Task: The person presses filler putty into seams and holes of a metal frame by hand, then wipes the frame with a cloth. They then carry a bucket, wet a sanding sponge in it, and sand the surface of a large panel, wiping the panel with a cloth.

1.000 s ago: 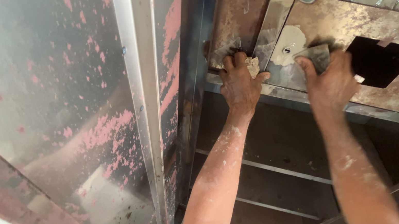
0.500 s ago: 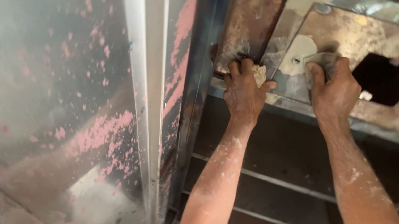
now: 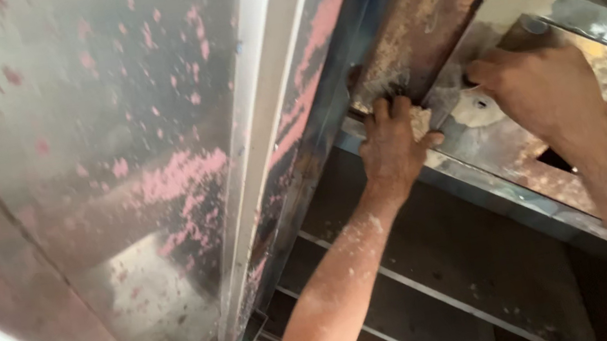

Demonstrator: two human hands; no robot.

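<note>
Looking up, head view: two plaster-dusted arms reach overhead
Left hand (image 3: 393,151): fingers curled, gripping a rusty trowel (image 3: 412,40) flat against the ceiling
Right hand (image 3: 541,86): closed on a small scraper (image 3: 446,100) beside a putty patch (image 3: 478,108)
Risk: putty may drop if the scraper tilts
Left: pink-spattered panel (image 3: 100,128)

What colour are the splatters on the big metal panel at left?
Pink, scattered over the grey metal panel; only the head view shows it.

Glossy sheet-metal panel (image 3: 78,147) flecked with pink paint; rusty, matt brown plate (image 3: 419,35); rough, patchy putty over shiny metal frame (image 3: 473,139); dusty forearms.
</note>
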